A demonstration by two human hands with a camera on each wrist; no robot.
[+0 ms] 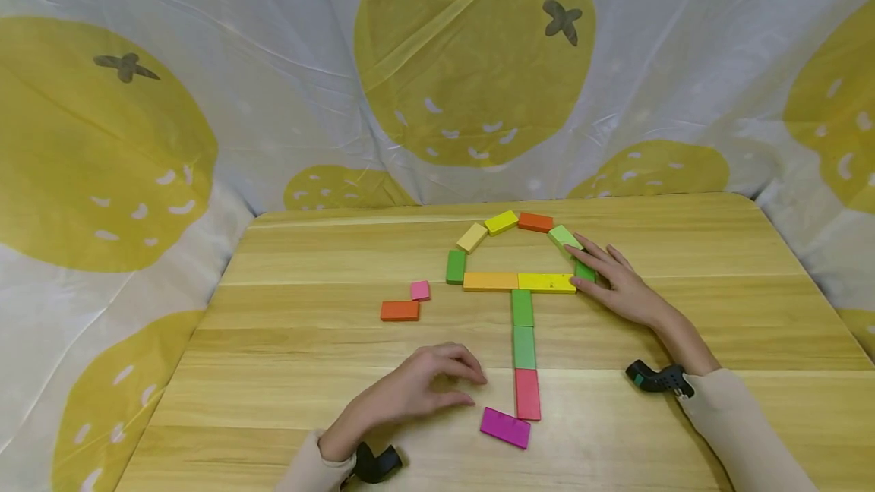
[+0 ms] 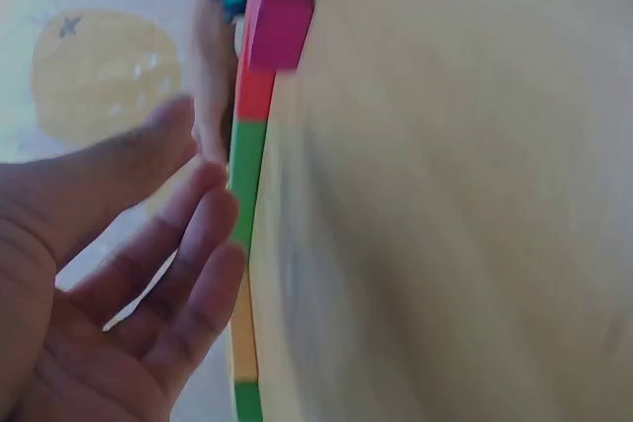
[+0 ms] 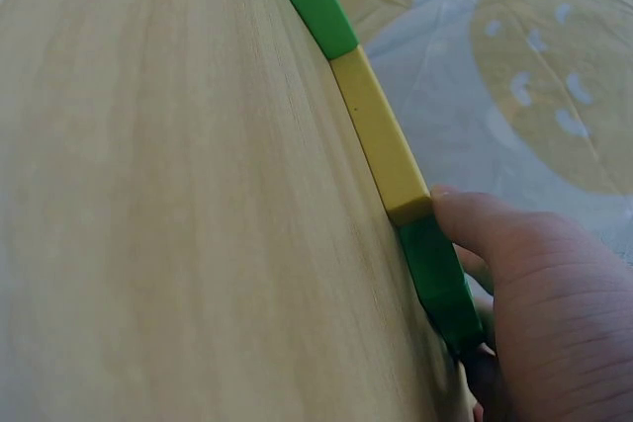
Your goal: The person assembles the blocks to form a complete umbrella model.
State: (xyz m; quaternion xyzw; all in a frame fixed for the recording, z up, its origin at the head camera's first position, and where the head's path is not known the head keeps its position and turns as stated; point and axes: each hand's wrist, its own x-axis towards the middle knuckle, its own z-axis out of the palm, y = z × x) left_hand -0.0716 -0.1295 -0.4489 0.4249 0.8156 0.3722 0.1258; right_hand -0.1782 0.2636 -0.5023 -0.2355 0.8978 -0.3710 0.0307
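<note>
Flat coloured blocks form an umbrella-like outline on the table. My right hand [image 1: 622, 291] is at the arch's right end, fingers fairly straight. Its thumb touches the corner of the yellow block [image 3: 386, 135] beside the dark green block [image 3: 440, 284], and a fingertip rests by the light green block [image 1: 563, 237]. The hand partly hides the dark green block. My left hand [image 1: 427, 386] hovers left of the stem, fingers loosely bent, holding nothing. Nearest it are the pink-red block [image 1: 527, 393] at the stem's lower end and the purple block [image 1: 505, 427], lying askew below.
An orange-red block [image 1: 399, 311] and a small pink block [image 1: 420, 291] lie left of the outline. The orange bar block [image 1: 490, 282] lies left of the yellow one, above the stem's green block [image 1: 522, 308]. A patterned cloth [image 1: 287, 97] hangs behind the table.
</note>
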